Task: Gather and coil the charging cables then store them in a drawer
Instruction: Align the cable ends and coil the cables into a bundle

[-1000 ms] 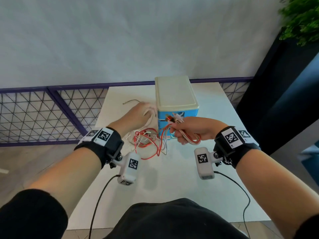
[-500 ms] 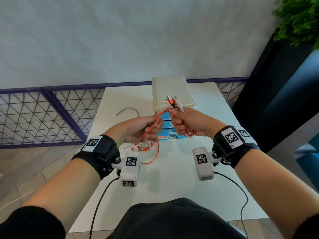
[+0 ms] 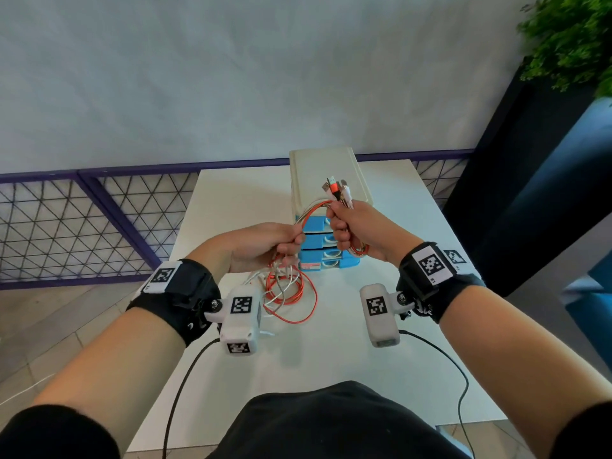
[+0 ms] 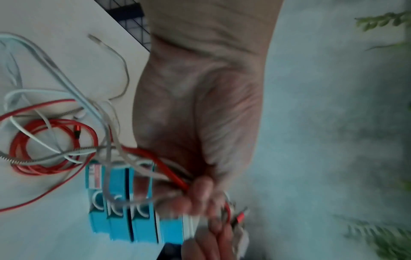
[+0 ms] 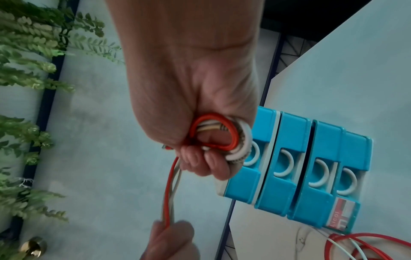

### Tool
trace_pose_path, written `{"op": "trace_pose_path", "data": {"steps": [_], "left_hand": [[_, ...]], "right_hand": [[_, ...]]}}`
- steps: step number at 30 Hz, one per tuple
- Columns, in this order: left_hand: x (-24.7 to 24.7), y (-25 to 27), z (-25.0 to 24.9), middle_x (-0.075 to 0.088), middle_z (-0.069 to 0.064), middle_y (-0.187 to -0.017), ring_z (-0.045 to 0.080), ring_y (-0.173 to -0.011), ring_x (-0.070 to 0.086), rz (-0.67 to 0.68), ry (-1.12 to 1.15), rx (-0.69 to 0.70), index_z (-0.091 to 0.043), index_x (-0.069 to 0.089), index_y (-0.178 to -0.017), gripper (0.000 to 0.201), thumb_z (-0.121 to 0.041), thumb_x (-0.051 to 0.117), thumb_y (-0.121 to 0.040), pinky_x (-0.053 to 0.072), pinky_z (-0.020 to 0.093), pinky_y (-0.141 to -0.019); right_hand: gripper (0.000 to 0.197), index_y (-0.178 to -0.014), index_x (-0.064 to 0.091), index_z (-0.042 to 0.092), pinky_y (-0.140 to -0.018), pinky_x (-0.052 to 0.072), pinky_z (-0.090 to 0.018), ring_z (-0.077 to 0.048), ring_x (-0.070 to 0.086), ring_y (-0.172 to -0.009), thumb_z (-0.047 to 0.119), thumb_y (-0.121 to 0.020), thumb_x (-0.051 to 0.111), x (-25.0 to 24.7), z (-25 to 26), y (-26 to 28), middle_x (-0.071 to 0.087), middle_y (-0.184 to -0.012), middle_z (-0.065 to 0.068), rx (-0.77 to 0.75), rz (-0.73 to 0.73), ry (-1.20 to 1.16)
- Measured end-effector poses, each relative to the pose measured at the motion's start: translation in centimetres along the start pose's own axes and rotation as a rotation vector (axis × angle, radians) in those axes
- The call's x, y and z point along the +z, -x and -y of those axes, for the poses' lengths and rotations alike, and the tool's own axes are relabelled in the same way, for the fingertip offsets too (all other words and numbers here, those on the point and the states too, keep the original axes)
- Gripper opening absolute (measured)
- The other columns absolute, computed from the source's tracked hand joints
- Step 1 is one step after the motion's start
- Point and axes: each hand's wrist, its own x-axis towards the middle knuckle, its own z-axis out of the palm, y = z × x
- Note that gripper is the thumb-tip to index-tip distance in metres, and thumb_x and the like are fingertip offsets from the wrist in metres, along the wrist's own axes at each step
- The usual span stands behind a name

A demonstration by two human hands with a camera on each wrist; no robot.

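Observation:
Red, white and braided charging cables (image 3: 291, 293) lie tangled on the white table (image 3: 331, 342) in front of a small blue drawer unit (image 3: 323, 241) with a cream top. My right hand (image 3: 351, 223) grips a folded bundle of the cables, plugs (image 3: 337, 190) sticking up, a coil loop (image 5: 213, 133) bulging under the fist. My left hand (image 3: 281, 243) pinches the same strands (image 4: 175, 179) a short way off, and they arch between both hands. All drawers (image 5: 311, 168) look closed.
A purple wire-mesh fence (image 3: 82, 223) runs behind and left of the table. A dark planter with green foliage (image 3: 569, 38) stands at the right. Black wrist-camera leads (image 3: 457, 369) trail over the near table edge.
Both hands rose from the table and came together. The left hand left the pile and took hold of the strands beside the right hand. The loose cable on the table has drawn in.

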Motion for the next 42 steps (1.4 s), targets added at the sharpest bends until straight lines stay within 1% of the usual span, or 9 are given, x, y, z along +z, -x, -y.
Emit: {"op": "trace_pose_path", "data": {"steps": [5,11,16,20,25,29,33,37,42], "left_hand": [[3.5,-1.9,0.1,0.036,-0.003,-0.06,0.012,-0.049,0.041,-0.338,-0.437,0.158,-0.017,0.04,-0.076,0.032,-0.031,0.027,-0.102,0.037,0.022,-0.051],[6.3,-2.8,0.4,0.054,0.006,-0.084,0.023,-0.073,0.051,-0.52,-0.996,0.218,-0.011,0.046,-0.104,0.027,-0.029,0.027,-0.101,0.039,0.033,-0.065],[7.4,-3.5,-0.1,0.041,0.004,-0.07,0.018,-0.068,0.044,-0.469,-1.285,0.156,0.005,0.052,-0.114,0.027,-0.002,0.036,-0.094,0.03,0.019,-0.052],[7.4,-2.9,-0.9,0.059,0.008,-0.072,0.02,-0.057,0.053,-0.419,-1.121,0.202,-0.001,0.046,-0.109,0.026,-0.021,0.035,-0.097,0.042,0.034,-0.053],[6.3,-2.2,-1.8,0.07,0.009,-0.074,0.015,-0.061,0.064,-0.049,-0.78,0.098,-0.006,0.056,-0.082,0.034,-0.025,0.035,-0.101,0.051,0.017,-0.062],[5.8,-2.0,-0.9,0.066,-0.003,-0.076,-0.008,-0.059,0.06,0.048,-0.78,0.114,-0.006,0.066,-0.091,0.036,-0.027,0.038,-0.1,0.043,0.003,-0.062],[5.6,-2.3,0.7,0.06,-0.003,-0.071,-0.005,-0.056,0.054,-0.001,-0.771,0.19,-0.02,0.06,-0.075,0.034,-0.033,0.039,-0.099,0.042,0.008,-0.063],[5.1,-2.2,1.7,0.055,0.001,-0.061,0.002,-0.051,0.051,-0.032,-0.644,0.225,-0.012,0.06,-0.078,0.032,-0.032,0.043,-0.098,0.043,0.013,-0.06],[4.6,-2.3,1.5,0.053,-0.002,-0.051,0.008,-0.045,0.05,-0.023,-0.498,0.195,-0.01,0.063,-0.073,0.03,-0.031,0.053,-0.093,0.044,0.016,-0.055]], "right_hand": [[0.035,-0.087,0.046,0.013,-0.049,0.038,-0.024,-0.011,0.037,-0.049,0.044,-0.1,0.036,1.4,0.1,-0.9,0.033,-0.06,0.002,0.001,-0.117,-0.012],[0.054,-0.074,0.041,0.015,-0.053,0.035,-0.028,-0.013,0.039,-0.049,0.069,-0.084,0.044,1.9,0.4,-0.9,0.039,-0.054,0.0,0.003,-0.049,0.087],[0.039,-0.063,0.041,0.019,-0.052,0.034,-0.026,-0.012,0.042,-0.049,0.035,-0.085,0.069,2.2,0.1,-0.8,0.04,-0.055,0.001,-0.014,-0.033,0.04],[0.035,-0.069,0.045,0.019,-0.055,0.036,-0.024,-0.009,0.043,-0.052,0.042,-0.094,0.054,1.8,-0.1,-1.2,0.042,-0.061,0.002,-0.031,-0.098,-0.005],[0.032,-0.075,0.046,0.017,-0.052,0.044,-0.021,-0.008,0.049,-0.05,0.041,-0.097,0.049,1.3,0.2,-1.4,0.046,-0.059,0.004,-0.037,-0.129,-0.188],[0.038,-0.068,0.048,0.017,-0.071,0.045,-0.029,-0.016,0.058,-0.069,0.042,-0.096,0.049,1.3,0.4,-1.5,0.057,-0.069,0.0,-0.05,-0.134,-0.249],[0.043,-0.063,0.044,0.017,-0.093,0.045,-0.044,-0.021,0.069,-0.099,0.043,-0.098,0.044,1.6,0.5,-0.9,0.071,-0.093,-0.008,-0.07,-0.075,-0.362],[0.046,-0.063,0.043,0.015,-0.065,0.059,-0.035,-0.023,0.073,-0.074,0.048,-0.095,0.047,2.6,1.0,-0.2,0.07,-0.075,-0.01,-0.031,-0.021,-0.637],[0.045,-0.068,0.04,0.018,-0.032,0.033,-0.018,-0.004,0.03,-0.031,0.057,-0.089,0.051,2.8,1.3,-0.6,0.037,-0.047,0.006,0.025,-0.108,-0.552]]}}
